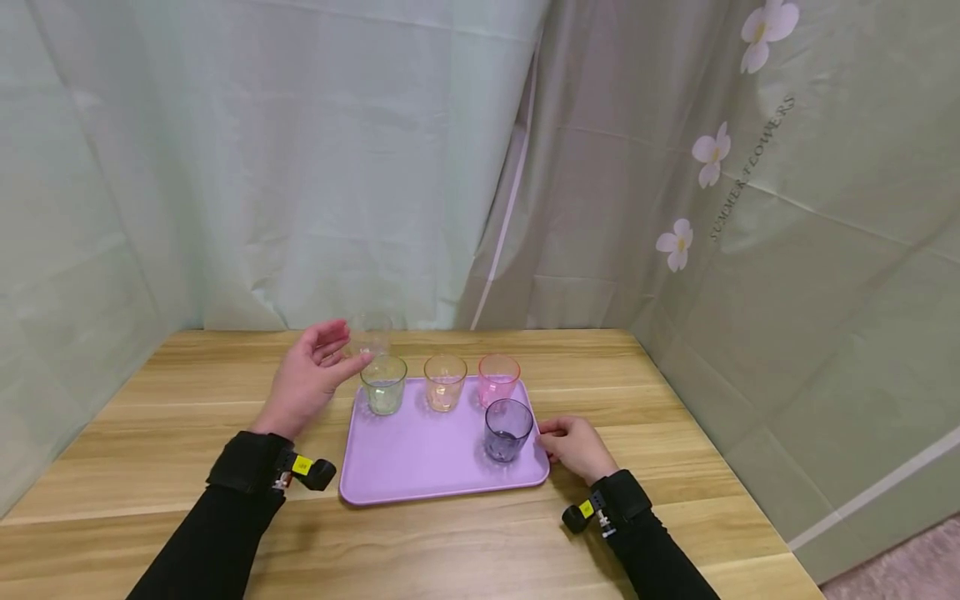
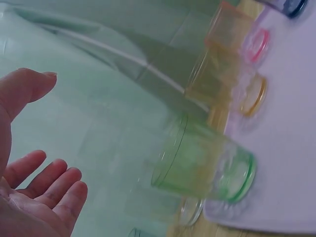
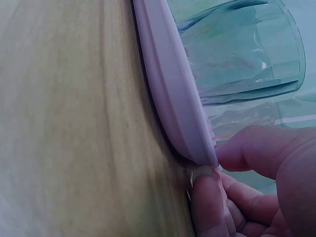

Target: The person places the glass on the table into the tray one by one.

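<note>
On the wooden table lies a purple tray (image 1: 420,458). A green glass (image 1: 385,392), a yellow glass (image 1: 445,387) and a pink glass (image 1: 498,383) stand along its far side. Nearer the right edge is a dark grey glass (image 1: 507,433). Beyond the tray's far left corner stands a clear glass (image 1: 371,332), faint against the curtain. My left hand (image 1: 313,371) hovers beside the clear and green glasses, thumb and fingers apart, holding nothing. At the tray's right edge, my right hand (image 1: 576,446) pinches the rim (image 3: 200,143) between thumb and fingers.
Pale green curtains (image 1: 337,167) hang behind the table and along both sides. The wooden tabletop (image 1: 465,550) runs in front of the tray and out to the right. Each wrist carries a small strapped camera (image 1: 318,473).
</note>
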The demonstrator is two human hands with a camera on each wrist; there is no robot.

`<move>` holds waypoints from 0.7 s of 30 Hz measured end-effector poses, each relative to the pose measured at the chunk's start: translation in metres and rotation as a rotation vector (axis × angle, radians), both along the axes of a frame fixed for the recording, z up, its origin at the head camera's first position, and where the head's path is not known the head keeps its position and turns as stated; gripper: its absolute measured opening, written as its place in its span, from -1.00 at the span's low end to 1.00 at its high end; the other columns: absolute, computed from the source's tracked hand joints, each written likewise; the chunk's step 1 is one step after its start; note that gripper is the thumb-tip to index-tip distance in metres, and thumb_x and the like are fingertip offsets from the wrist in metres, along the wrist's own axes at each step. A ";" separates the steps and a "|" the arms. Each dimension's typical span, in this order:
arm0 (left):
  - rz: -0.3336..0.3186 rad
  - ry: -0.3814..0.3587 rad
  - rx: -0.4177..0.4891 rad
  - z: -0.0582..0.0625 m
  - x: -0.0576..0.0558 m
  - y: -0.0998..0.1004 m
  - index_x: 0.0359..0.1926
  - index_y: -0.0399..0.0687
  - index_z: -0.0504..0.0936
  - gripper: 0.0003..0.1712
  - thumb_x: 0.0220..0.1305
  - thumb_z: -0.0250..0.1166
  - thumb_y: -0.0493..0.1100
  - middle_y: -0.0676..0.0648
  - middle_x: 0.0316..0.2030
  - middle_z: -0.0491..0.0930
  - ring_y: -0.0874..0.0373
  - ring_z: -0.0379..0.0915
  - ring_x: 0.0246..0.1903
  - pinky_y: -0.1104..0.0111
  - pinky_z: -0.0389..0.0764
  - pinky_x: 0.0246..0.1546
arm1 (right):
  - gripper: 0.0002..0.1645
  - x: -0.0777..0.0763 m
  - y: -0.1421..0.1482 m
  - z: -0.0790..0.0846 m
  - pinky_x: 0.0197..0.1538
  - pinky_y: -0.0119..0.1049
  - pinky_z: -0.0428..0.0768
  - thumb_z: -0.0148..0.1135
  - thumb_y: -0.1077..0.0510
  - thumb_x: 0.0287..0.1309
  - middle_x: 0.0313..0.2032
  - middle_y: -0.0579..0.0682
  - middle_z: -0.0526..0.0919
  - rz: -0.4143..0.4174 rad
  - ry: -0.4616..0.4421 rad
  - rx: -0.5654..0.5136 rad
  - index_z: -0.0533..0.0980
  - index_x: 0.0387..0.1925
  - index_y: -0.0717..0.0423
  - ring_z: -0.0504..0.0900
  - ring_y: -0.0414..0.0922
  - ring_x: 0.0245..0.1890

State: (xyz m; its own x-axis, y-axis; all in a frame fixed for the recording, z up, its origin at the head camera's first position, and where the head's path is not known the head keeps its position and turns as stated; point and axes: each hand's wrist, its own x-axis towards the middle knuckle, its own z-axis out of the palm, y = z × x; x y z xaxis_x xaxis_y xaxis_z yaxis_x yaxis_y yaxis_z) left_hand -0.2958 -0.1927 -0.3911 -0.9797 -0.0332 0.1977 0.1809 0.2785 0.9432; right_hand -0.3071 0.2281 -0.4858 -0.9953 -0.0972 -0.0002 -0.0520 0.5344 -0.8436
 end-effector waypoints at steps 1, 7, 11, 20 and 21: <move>0.006 0.001 0.001 0.000 -0.001 -0.003 0.72 -0.19 0.10 0.08 0.47 0.49 0.09 -0.25 0.66 0.26 -0.19 0.23 0.65 -0.01 0.31 0.64 | -0.72 0.000 0.000 0.000 -0.30 -0.35 0.74 0.40 0.29 0.32 -0.24 0.12 0.81 0.001 0.002 -0.002 0.72 -0.03 0.42 0.70 -0.16 -0.36; 0.053 0.009 0.030 0.000 -0.009 -0.020 0.74 -0.17 0.07 0.11 0.46 0.50 0.10 -0.26 0.68 0.23 -0.21 0.17 0.67 -0.11 0.24 0.69 | -0.70 0.000 0.000 0.000 -0.29 -0.34 0.75 0.39 0.27 0.31 -0.24 0.10 0.81 0.006 0.000 0.001 0.72 -0.01 0.41 0.70 -0.18 -0.37; 0.090 0.018 0.051 0.000 -0.014 -0.029 0.74 -0.17 0.07 0.11 0.46 0.50 0.08 -0.27 0.68 0.23 -0.21 0.17 0.66 -0.07 0.23 0.71 | -0.72 -0.001 0.001 0.000 -0.29 -0.32 0.74 0.39 0.27 0.32 -0.25 0.08 0.81 0.000 -0.005 0.009 0.73 -0.02 0.39 0.70 -0.16 -0.37; 0.143 0.010 0.049 -0.001 -0.024 -0.045 0.75 -0.19 0.02 0.15 0.46 0.49 0.12 -0.31 0.71 0.15 -0.26 0.09 0.70 -0.09 0.15 0.73 | -0.74 0.001 0.000 0.001 -0.28 -0.30 0.77 0.41 0.29 0.32 -0.26 0.05 0.81 -0.014 -0.010 0.001 0.73 -0.03 0.38 0.72 -0.15 -0.36; 0.148 0.008 0.046 -0.002 -0.024 -0.047 0.76 -0.18 0.01 0.16 0.46 0.49 0.13 -0.31 0.71 0.14 -0.26 0.08 0.70 -0.10 0.14 0.74 | -0.74 0.001 -0.001 0.001 -0.27 -0.30 0.77 0.41 0.29 0.32 -0.26 0.05 0.81 -0.014 -0.010 -0.002 0.73 -0.03 0.38 0.72 -0.15 -0.36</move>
